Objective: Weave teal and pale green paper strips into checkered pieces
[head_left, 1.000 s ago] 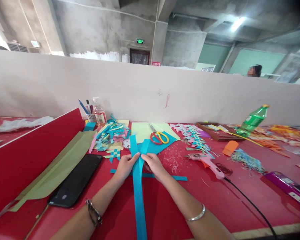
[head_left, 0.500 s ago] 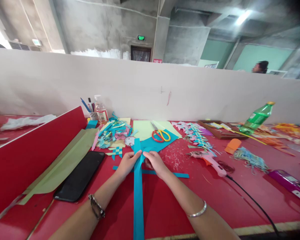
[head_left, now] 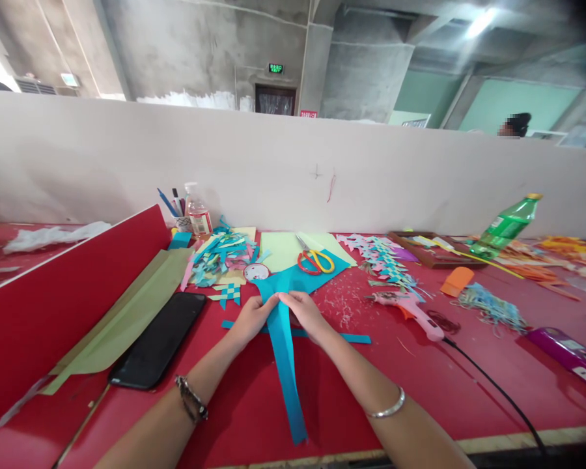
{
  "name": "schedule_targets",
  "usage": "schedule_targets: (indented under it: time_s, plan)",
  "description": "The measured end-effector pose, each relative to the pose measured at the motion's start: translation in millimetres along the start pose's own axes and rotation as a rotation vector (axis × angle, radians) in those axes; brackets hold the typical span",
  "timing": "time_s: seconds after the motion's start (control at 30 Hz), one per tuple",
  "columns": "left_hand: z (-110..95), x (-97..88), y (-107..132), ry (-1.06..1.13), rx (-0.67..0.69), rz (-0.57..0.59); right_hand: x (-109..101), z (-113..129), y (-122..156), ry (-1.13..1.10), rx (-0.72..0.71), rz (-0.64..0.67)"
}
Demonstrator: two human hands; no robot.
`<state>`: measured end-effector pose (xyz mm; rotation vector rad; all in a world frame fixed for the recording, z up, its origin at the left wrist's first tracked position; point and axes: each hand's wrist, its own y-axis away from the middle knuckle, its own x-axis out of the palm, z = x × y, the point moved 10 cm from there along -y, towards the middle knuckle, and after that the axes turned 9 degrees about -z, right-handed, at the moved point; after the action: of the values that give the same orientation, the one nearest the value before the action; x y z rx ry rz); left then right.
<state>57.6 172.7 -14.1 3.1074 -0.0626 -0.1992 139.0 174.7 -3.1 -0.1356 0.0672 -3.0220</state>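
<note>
left hand (head_left: 251,319) and right hand (head_left: 306,317) each keep a narrow pinching grip on the long blue paper strip (head_left: 286,371), which trails over the red surface (head_left: 420,391); an uneven pull could tear it or crease it crooked.

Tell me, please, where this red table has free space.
Bare table lies right of the right hand and its forearm, up to the black cable; a smaller patch between phone and left hand. Crowded behind the blue strip they hold: paper scraps, scissors, glue gun.
</note>
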Motion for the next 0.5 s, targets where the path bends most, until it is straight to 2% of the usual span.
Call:
schedule_targets:
  time_s: [0.13,0.3,0.5]
  plan:
    - [-4.1,-9.0,-0.7,0.0,0.017,-0.078,1.4,0.1,0.2,0.016,-0.019,0.015]
    - [-6.6,-9.6,2.2,0.057,0.005,-0.092,0.9,1.5,0.7,-0.049,-0.018,-0.004]
    - [-7.1,-18.2,1.5,0.069,-0.017,-0.14,-3.8,-1.4,-0.6,-0.026,0.011,-0.069]
